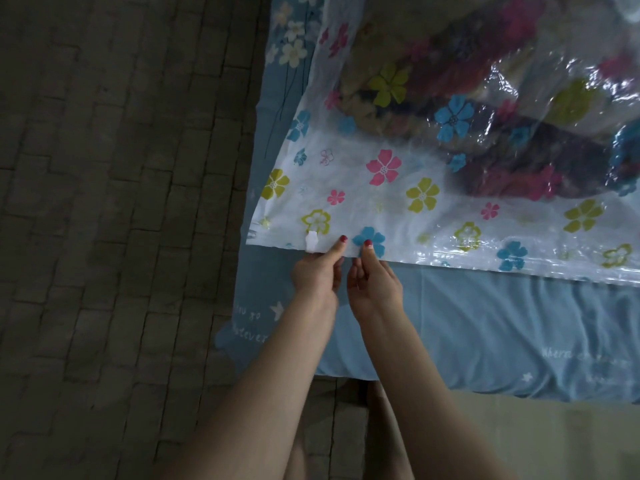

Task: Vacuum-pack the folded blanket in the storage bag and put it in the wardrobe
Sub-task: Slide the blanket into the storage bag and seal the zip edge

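Left hand point(317, 271) pinches white slider clip point(311, 242) on storage bag point(398, 209) edge. Right hand point(374, 282) pinches edge just beside. Blanket point(485, 133) inside bag, on bed sheet point(467, 317); sheet lettering mostly unreadable.

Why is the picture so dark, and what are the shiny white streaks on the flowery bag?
In the head view the room light is dim, so the brick floor looks murky. The streaks are glare on the crinkled clear plastic of the storage bag, strongest top right, blurring the blanket inside. The edges bend slightly from the wide lens.
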